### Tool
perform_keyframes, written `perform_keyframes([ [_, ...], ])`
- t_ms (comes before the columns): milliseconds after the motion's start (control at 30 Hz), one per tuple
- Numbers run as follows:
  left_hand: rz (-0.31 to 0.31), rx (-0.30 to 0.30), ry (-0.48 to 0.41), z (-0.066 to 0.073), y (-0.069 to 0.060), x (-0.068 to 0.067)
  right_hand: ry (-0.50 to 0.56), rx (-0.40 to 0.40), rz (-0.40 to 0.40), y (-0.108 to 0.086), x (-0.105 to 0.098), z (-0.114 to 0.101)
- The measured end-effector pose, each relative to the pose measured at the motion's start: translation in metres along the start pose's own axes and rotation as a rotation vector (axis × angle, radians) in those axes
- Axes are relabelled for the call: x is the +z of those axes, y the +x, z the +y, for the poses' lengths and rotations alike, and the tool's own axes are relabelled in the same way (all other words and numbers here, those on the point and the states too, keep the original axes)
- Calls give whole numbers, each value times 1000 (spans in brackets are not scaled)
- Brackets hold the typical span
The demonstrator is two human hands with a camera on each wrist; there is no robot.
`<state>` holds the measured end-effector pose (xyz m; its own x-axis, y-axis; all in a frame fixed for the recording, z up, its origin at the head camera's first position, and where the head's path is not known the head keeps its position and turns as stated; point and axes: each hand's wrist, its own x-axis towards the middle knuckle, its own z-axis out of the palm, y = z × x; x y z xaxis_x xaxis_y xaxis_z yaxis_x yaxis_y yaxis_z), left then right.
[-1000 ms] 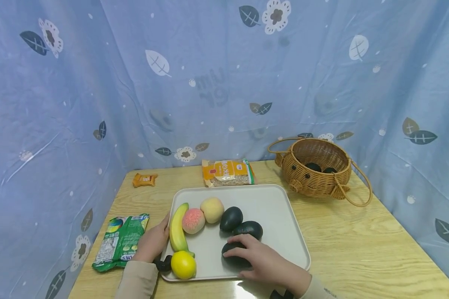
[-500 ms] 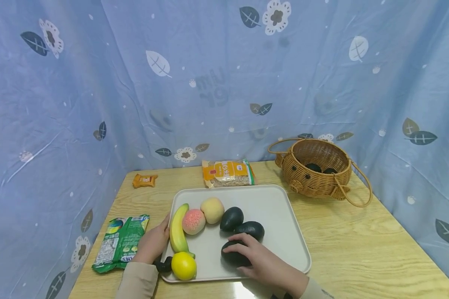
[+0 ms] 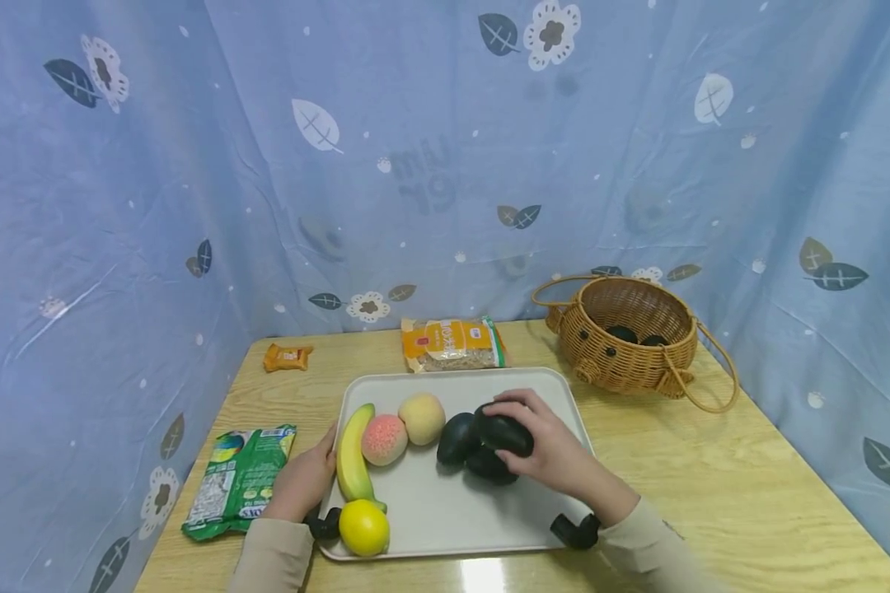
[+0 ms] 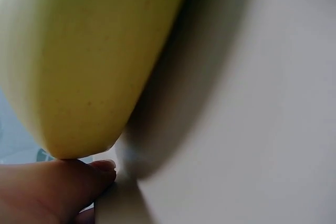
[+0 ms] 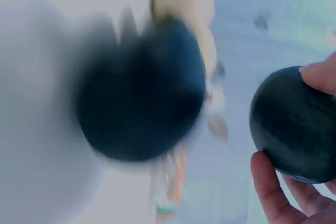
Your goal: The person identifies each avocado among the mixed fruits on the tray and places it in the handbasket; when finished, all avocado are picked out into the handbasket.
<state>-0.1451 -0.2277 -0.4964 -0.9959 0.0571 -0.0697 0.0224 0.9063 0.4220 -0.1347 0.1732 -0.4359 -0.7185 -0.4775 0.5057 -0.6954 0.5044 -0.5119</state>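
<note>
My right hand [image 3: 549,445] grips a dark avocado [image 3: 503,430], raised above the tray, with thumb and fingers around it in the right wrist view. Below and beside it lie two more avocados, one at the left [image 3: 456,438] and one partly hidden [image 3: 491,466]. My left hand [image 3: 302,482] holds the left rim of the beige tray [image 3: 445,531], its thumb [image 4: 89,179] by the rim beneath a banana [image 4: 94,61]. On the tray are also that banana [image 3: 353,457], a pink peach [image 3: 383,439], a pale yellow peach [image 3: 422,418] and a lemon [image 3: 364,527].
A wicker basket [image 3: 638,366] with dark round things inside stands back right, its handle loops sticking out. Behind the tray lies an orange grain bag [image 3: 452,344]. A green snack bag [image 3: 248,473] and a small orange packet [image 3: 287,357] lie left. A blue curtain [image 3: 445,165] encloses the table.
My right hand has lifted the front avocado off the tray and moved it up and to the right, over the other avocados. The left hand has stayed at the tray's rim.
</note>
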Motion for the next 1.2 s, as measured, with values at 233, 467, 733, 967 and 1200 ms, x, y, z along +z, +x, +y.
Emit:
perform_keyframes([
  [233,-26,-17,-15,0,0,0,-79,129,140,20,-51,51],
  [467,-41,-31,-6,1,0,2,-207,246,218,27,-96,73],
  [733,-33,-33,4,2,1,-1,-341,423,282,31,-128,89],
  [967,-38,-36,-2,3,0,-3,-356,510,310,23,-135,101],
  [1200,-44,-43,-5,3,1,-3,-373,539,286,22,-139,103],
])
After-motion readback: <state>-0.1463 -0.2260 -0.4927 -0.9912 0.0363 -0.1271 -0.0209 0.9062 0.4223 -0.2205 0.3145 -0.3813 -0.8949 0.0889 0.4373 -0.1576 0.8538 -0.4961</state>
